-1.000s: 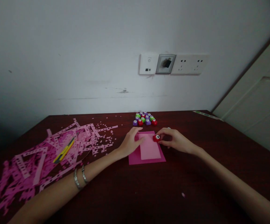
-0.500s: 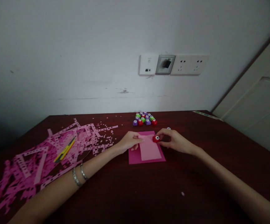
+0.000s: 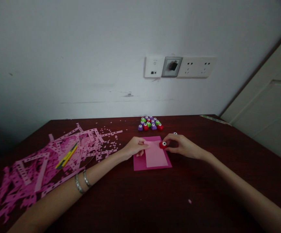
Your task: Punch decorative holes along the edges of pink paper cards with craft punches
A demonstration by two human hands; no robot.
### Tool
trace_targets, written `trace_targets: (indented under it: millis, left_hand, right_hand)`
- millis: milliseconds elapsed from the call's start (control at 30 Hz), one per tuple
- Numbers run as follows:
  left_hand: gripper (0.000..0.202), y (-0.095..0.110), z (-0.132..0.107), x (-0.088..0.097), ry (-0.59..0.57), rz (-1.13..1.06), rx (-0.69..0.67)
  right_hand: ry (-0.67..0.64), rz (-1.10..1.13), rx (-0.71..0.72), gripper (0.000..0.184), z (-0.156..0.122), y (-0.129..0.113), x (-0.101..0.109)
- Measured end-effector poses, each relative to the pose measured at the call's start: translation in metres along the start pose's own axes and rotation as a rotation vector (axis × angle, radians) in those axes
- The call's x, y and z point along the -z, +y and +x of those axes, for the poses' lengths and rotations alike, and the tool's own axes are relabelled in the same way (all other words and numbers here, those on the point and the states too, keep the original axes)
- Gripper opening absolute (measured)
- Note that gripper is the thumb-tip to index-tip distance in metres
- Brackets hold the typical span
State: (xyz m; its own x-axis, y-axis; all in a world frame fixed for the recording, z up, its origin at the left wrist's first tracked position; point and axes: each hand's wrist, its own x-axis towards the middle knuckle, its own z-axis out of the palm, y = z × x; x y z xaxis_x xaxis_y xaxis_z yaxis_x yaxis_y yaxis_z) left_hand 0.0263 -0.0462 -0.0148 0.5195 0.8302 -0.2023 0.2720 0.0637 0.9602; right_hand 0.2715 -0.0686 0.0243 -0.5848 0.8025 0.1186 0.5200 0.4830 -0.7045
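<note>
My left hand [image 3: 135,147] pinches the upper left corner of a light pink sheet of paper [image 3: 156,157]. That sheet lies over a larger, darker pink sheet [image 3: 139,164] on the dark table. With thumb and fingers, my right hand [image 3: 179,145] grips a small red paper punch [image 3: 163,144] at the light sheet's upper right corner. Whether the paper sits inside the punch's slot I cannot tell. Another punch [image 3: 175,133], mostly hidden, shows its white top just behind my right hand.
Several red, green and purple punches [image 3: 150,123] stand grouped near the wall. At the left lies a heap of punched pink paper strips [image 3: 43,170], with a yellow utility knife [image 3: 67,156] on top and tiny scraps beside it. Wall sockets [image 3: 197,67] are above the table.
The red punch has turned slightly in my right hand. Both hands otherwise stay in about the same place, and the sheets look unmoved.
</note>
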Motion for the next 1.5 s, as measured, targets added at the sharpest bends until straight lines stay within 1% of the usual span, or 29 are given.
trace_targets:
  millis: [233,400,633,733,833,900,967,1000,1100,1133,1167,1200,1267,1367,1500]
  left_hand:
    - [0.023,0.004,-0.002,0.0,-0.009,-0.006,0.018]
    - [0.021,0.007,-0.003,-0.001,-0.002,-0.01,0.021]
    - [0.017,0.002,0.002,0.001,0.007,-0.018,0.008]
    - [0.016,0.0,0.003,0.004,0.011,-0.009,0.013]
    - [0.018,-0.003,0.004,0.005,0.007,0.05,0.002]
    - [0.02,-0.004,0.004,0.006,0.018,0.134,-0.014]
    - [0.023,-0.002,0.002,0.005,0.074,0.275,-0.07]
    - [0.027,-0.001,0.0,0.004,0.124,0.374,-0.123]
    - [0.039,0.008,-0.008,0.001,0.325,0.751,-0.307]
    - [0.038,0.011,-0.011,-0.001,0.362,0.869,-0.35]
    - [0.034,0.014,-0.014,-0.002,0.365,0.965,-0.379]
    - [0.03,0.016,-0.016,-0.004,0.338,1.03,-0.4]
    - [0.027,0.017,-0.019,-0.007,0.238,1.083,-0.431]
    - [0.034,0.012,-0.018,-0.009,0.131,1.082,-0.455]
    - [0.045,0.006,-0.015,-0.007,0.071,1.056,-0.422]
  right_hand:
    - [-0.007,-0.047,0.022,0.019,0.0,0.001,0.002]
    - [-0.028,-0.031,-0.003,0.021,0.0,0.002,0.003]
    - [0.001,-0.087,-0.011,0.021,0.0,0.008,0.006]
    - [-0.001,-0.102,-0.034,0.021,-0.002,0.008,0.011]
    - [-0.024,-0.139,-0.077,0.021,-0.005,0.01,0.019]
    - [-0.049,-0.169,-0.113,0.02,-0.007,0.013,0.024]
    - [-0.068,-0.201,-0.156,0.018,-0.009,0.018,0.029]
    - [-0.073,-0.214,-0.18,0.018,-0.01,0.02,0.031]
    - [-0.082,-0.23,-0.247,0.017,-0.014,0.026,0.038]
    - [-0.087,-0.225,-0.265,0.018,-0.015,0.028,0.04]
    - [-0.093,-0.215,-0.28,0.018,-0.016,0.03,0.041]
    - [-0.102,-0.203,-0.291,0.018,-0.017,0.031,0.043]
    - [-0.12,-0.182,-0.308,0.018,-0.019,0.034,0.045]
    - [-0.143,-0.172,-0.34,0.019,-0.019,0.037,0.046]
    - [-0.155,-0.162,-0.367,0.021,-0.02,0.04,0.048]
